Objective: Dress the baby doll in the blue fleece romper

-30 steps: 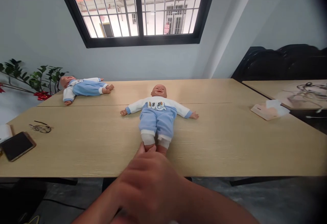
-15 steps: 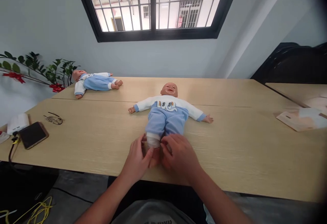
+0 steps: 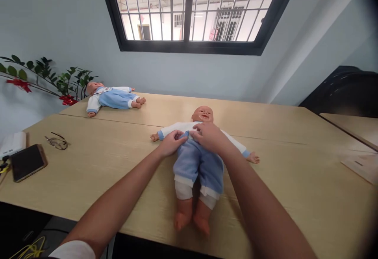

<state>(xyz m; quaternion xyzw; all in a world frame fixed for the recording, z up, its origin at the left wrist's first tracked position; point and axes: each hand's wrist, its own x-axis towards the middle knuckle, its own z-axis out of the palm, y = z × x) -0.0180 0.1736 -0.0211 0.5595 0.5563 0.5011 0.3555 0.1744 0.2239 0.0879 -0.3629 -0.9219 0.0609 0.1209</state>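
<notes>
A baby doll [image 3: 198,160] lies on its back on the table, head away from me and bare feet toward me. It wears blue trousers [image 3: 186,160] and a white top [image 3: 180,126] with blue cuffs. My left hand [image 3: 173,143] pinches the blue cloth at the trousers' upper edge, on the doll's left-hand side in view. Over the chest, my right hand [image 3: 209,136] has its fingers bent and closed on the front of the white top. That hand hides much of the chest. White cuffs [image 3: 183,188] show around the lower legs.
A second doll [image 3: 115,97] in similar clothes lies at the table's far left, near a potted plant [image 3: 65,82]. Glasses [image 3: 57,141], a phone [image 3: 28,163] and a white box-like device [image 3: 13,145] are at left. A flat pale piece [image 3: 362,166] lies at right.
Both hands have moved from the doll's lower legs up to its waist and chest. The feet and white leg cuffs are now uncovered. The camera view has shifted slightly.
</notes>
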